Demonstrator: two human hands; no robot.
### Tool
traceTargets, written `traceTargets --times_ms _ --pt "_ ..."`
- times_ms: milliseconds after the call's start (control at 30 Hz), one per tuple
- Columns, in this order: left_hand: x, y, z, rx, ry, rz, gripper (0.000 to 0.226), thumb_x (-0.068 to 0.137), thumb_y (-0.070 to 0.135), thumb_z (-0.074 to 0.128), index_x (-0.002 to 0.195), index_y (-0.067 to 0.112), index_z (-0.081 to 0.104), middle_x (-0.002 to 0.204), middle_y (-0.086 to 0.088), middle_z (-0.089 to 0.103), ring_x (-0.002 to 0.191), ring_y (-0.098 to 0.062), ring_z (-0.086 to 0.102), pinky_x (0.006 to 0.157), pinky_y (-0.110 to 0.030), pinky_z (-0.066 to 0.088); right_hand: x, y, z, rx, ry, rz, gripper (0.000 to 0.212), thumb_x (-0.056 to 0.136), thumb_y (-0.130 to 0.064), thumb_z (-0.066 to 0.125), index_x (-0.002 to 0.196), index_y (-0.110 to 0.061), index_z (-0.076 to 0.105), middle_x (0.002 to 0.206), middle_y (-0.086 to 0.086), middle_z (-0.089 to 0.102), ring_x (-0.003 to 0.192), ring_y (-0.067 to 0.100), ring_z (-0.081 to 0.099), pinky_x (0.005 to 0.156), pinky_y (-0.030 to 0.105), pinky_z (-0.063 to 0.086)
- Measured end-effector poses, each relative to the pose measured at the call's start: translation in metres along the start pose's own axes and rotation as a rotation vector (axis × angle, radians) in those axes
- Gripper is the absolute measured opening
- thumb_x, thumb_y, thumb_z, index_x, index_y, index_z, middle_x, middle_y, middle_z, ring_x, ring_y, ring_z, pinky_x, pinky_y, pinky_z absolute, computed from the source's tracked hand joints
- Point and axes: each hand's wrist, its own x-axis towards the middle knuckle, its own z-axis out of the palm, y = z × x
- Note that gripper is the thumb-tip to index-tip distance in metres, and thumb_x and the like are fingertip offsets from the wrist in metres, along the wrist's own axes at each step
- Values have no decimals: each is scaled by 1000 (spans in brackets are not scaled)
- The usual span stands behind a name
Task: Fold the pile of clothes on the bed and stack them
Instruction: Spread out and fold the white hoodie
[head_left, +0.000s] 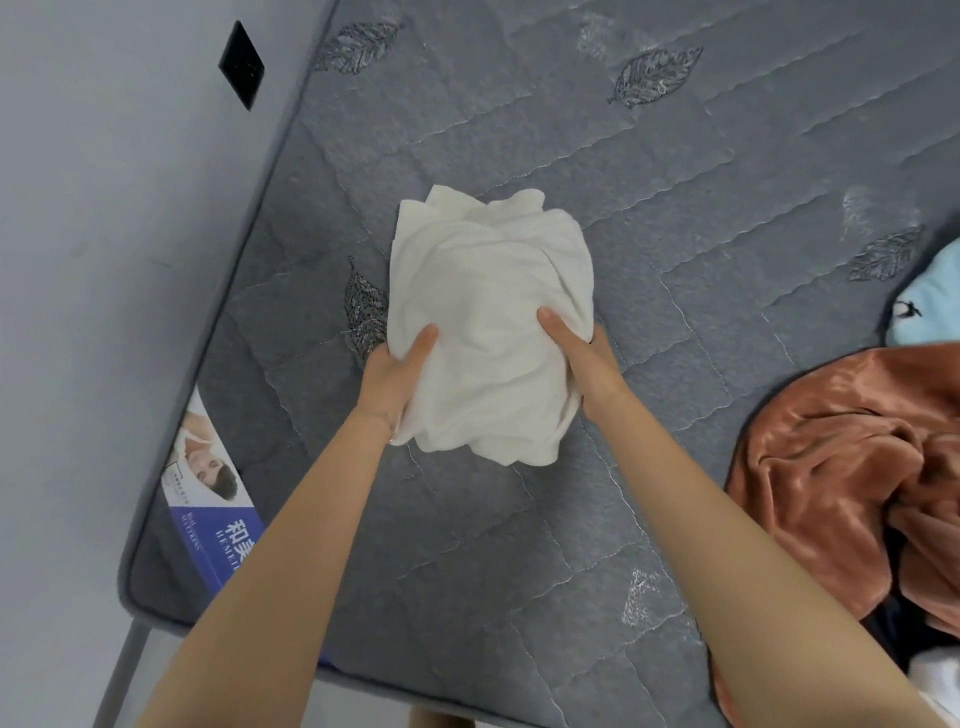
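White cotton-looking garment (488, 312), roughly folded, is held btwn both hands over the grey mattress (675, 208), approx. mid-bed, towards its left edge. The left hand (397, 374) is clamped on the garment's left side and the right hand (584, 364) on its right side. On each, the thumb is laid on top and the other fingers are hidden under the cloth, so the garment is pinched by both. Whether it is resting on the mattress or lifted just clear can't be told.

Its long axis is run away from the person, w/ both grips at the near half and the far end rumpled and unsupported. The hands are about equally near, one per side. The rest of the pile, i.e. a rust satin cloth (857, 467) and a pale blue item (930, 296), is seen well apart at the right edge, so nearer the right hand.

Judged: the garment is prob. to be set down flat as the stack's base. The far end could be spilled open.
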Motion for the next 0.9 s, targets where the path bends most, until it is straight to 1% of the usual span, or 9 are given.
traceTargets --times_ms 67,167,267,333,500,633,733,833,900 --pt "-9 4 -3 -62 -40 -31 42 86 41 71 117 13 64 108 3 69 97 -10 66 76 -20 53 -10 2 -3 37 17 5 67 74 -42 84 129 -21 52 121 -6 65 108 10 64 84 26 53" --pt "-27 3 -7 -75 -61 -45 44 84 38 75 117 11 66 110 -2 71 100 -16 68 83 -29 55 -34 10 -11 78 9 18 59 77 -34 82 128 -20 54 122 -4 67 107 11 66 90 29 54" --pt "-46 -1 -11 -15 -87 -6 38 84 34 75 115 13 67 108 1 71 97 -12 68 75 -23 55 -68 24 -20 125 -10 38 44 83 -27 77 121 -26 55 120 -6 67 107 10 66 89 28 54" --pt "-58 0 -14 61 -133 42 29 86 32 74 111 17 67 103 7 70 91 -6 67 70 -18 54 -90 41 -29 159 -37 55 41 85 -24 75 122 -28 57 120 -7 69 108 9 66 91 29 54" --pt "-72 13 -15 358 -285 182 27 88 30 72 111 17 67 100 11 69 87 0 65 72 -18 52 -138 85 -39 250 -98 133 68 79 -27 79 139 -22 47 130 -4 65 120 14 61 106 38 46" --pt "-66 15 -12 634 -318 308 38 76 49 75 101 22 67 99 7 69 96 -15 65 89 -38 52 -152 114 -33 269 -105 195 65 84 -24 75 142 -21 46 130 -5 65 118 13 62 101 35 50" --pt "-63 3 -15 978 -163 421 44 72 66 56 90 27 61 96 3 65 100 -26 60 94 -43 43 -147 122 -29 143 -60 261 80 75 -40 82 143 -21 44 128 -7 65 113 11 63 86 29 55" --pt "-63 -22 -29 997 62 518 55 88 55 58 128 18 58 125 -9 60 120 -33 50 101 -47 34 -136 112 -31 6 216 170 119 63 -44 89 154 -20 15 149 -4 39 135 15 42 111 39 39" --pt "-71 -38 -38 853 225 512 58 94 41 61 141 10 46 140 -17 50 131 -36 41 108 -47 30 -127 97 -35 -147 311 -40 123 66 -40 89 156 -21 7 160 -2 20 146 14 22 120 38 23"
